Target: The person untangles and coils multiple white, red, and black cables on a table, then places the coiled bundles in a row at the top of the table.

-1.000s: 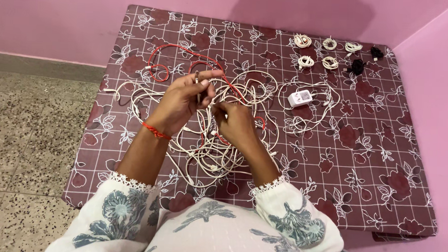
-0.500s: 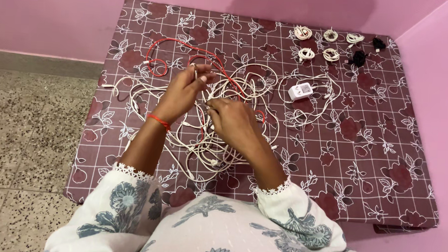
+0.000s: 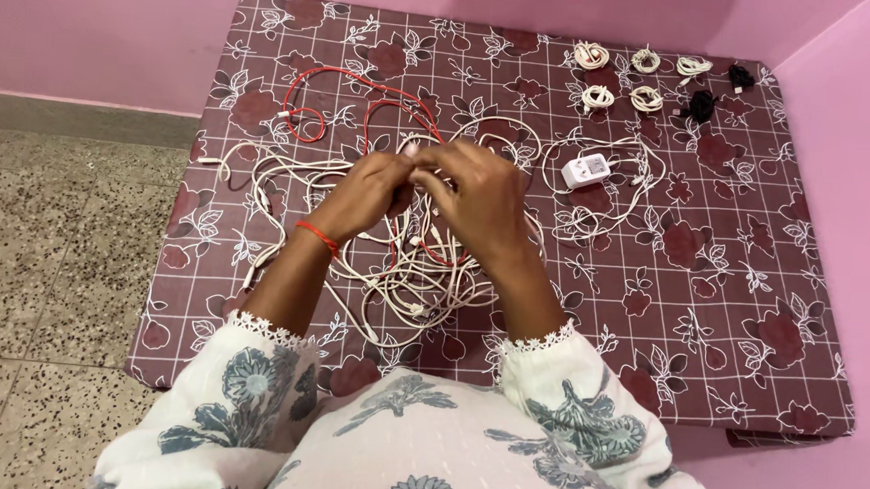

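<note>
A tangled heap of white cables (image 3: pixel 405 277) lies on a maroon flowered bedsheet (image 3: pixel 722 312). A red cable (image 3: pixel 310 100) loops out of the heap toward the far left. My left hand (image 3: pixel 369 189), with a red thread at the wrist, and my right hand (image 3: pixel 480 198) meet above the heap. Both pinch white cable strands between their fingertips, the fingers touching. The exact strand each hand grips is hidden by the fingers.
A white plug adapter (image 3: pixel 585 170) sits right of the heap, ringed by white cable. Several small coiled white cables (image 3: pixel 619 77) and two black ones (image 3: pixel 715 95) lie in rows at the far right corner. Pink walls bound the bed; speckled floor (image 3: pixel 49 260) lies left.
My right hand has risen from the heap and moved up to meet my left hand. The left hand has lowered a little, and the two hands now touch.
</note>
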